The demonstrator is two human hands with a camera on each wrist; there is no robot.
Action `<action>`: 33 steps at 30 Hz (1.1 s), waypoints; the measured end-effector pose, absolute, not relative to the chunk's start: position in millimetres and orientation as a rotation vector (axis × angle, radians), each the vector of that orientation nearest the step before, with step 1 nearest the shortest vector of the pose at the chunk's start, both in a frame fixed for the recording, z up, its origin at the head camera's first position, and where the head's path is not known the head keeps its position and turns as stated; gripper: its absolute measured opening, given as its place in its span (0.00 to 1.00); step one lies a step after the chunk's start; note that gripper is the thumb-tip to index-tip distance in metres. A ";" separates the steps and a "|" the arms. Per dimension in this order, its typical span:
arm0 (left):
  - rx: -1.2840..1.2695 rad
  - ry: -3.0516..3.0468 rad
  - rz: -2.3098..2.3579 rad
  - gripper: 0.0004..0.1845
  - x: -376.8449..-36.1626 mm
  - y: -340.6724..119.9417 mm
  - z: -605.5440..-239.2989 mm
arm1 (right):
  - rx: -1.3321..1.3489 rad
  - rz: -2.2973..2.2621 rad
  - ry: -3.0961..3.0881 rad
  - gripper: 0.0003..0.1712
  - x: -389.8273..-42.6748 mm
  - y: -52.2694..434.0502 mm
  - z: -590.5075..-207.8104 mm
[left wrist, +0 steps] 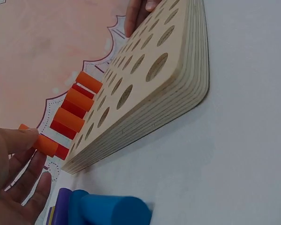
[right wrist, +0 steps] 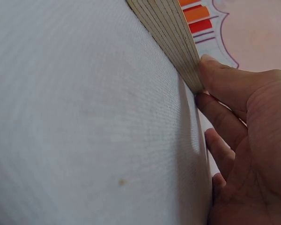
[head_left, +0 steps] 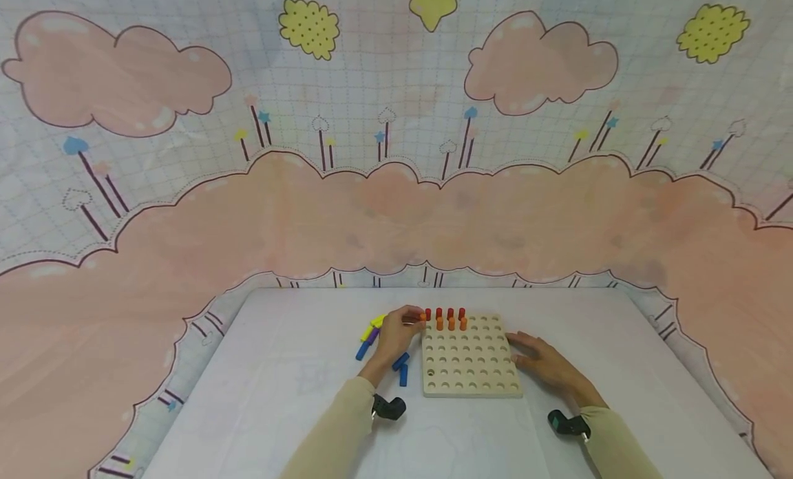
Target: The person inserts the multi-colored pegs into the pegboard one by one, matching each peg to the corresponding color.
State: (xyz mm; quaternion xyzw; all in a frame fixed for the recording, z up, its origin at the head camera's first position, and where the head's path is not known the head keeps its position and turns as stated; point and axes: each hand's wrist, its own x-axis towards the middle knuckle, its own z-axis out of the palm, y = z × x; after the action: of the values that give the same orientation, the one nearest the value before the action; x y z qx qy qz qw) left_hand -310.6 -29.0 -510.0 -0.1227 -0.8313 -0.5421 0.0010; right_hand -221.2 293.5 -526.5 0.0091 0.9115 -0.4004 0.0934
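Work in hand: pegs are being stood in the holes of a wooden pegboard [head_left: 471, 358], which lies flat at lower centre of the head view.
Done so far: four red pegs [head_left: 444, 313] stand along the far row, and three orange pegs [head_left: 451, 323] stand in the row just in front of them.
In progress: a fourth orange peg [left wrist: 41, 142] is pinched in the left hand [head_left: 396, 338] at the far left corner of the board; in the left wrist view it lies roughly level, just beside the board's edge, not yet in a hole.
Left to do, as I judge it: most holes are bare, so the work looks early; only the top two rows carry anything.
Left hand state: fingers curled, fingertips closed on the orange peg, palm over the loose pegs.
Right hand [head_left: 545, 362]: fingers fairly straight, lying on the tabletop [head_left: 279, 396] with the tips against the board's right edge; it grips nothing and seems to steady the board.
Loose stock: blue pegs [head_left: 401, 370] lie near the left wrist, left of the board; a yellow peg [head_left: 374, 324] and a purple peg [head_left: 372, 336] lie further up, left of the hand.
In the way: the standing orange pegs sit close beside the target corner; the loose blue pegs lie under the left forearm.
Surroundings: a cloud-patterned backdrop [head_left: 396, 155] fills the upper frame.
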 end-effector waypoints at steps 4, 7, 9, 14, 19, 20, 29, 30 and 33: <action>-0.391 -2.599 -1.699 0.10 -314.1 -27.7 -514.2 | 0.036 -1.196 2.701 0.35 -221.8 293.6 -528.1; -0.384 -2.597 -1.695 0.10 -317.6 -25.3 -516.7 | 0.027 -1.203 2.696 0.35 -223.4 294.9 -529.9; -0.371 -2.598 -1.692 0.10 -319.1 -23.3 -517.8 | 0.019 -1.206 2.692 0.35 -224.6 296.0 -531.2; -0.361 -2.610 -1.689 0.10 -320.6 -17.9 -517.6 | 0.008 -1.204 2.688 0.36 -228.3 298.3 -532.9; -0.373 -2.619 -1.666 0.11 -322.0 -13.7 -516.2 | 0.027 -1.183 2.692 0.36 -231.8 299.3 -532.7; -0.367 -2.624 -1.661 0.11 -321.9 -13.3 -516.3 | 0.027 -1.182 2.692 0.36 -232.2 299.4 -532.6; -0.389 -2.621 -1.615 0.10 -323.1 -9.8 -518.3 | 0.024 -1.189 2.695 0.35 -234.1 300.0 -532.4; -0.396 -2.620 -1.615 0.10 -323.4 -9.8 -518.0 | 0.024 -1.187 2.696 0.35 -234.2 300.0 -532.3; -0.368 -2.645 -1.624 0.11 -323.5 -9.3 -515.7 | 0.020 -1.178 2.700 0.36 -234.8 300.4 -531.9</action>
State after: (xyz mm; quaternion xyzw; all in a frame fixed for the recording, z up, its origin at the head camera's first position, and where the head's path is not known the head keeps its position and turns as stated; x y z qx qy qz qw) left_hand -323.5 -9.3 -515.7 -0.1176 -0.8462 -0.5196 0.0080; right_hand -234.8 300.4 -531.9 0.0067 0.9122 -0.3979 0.0976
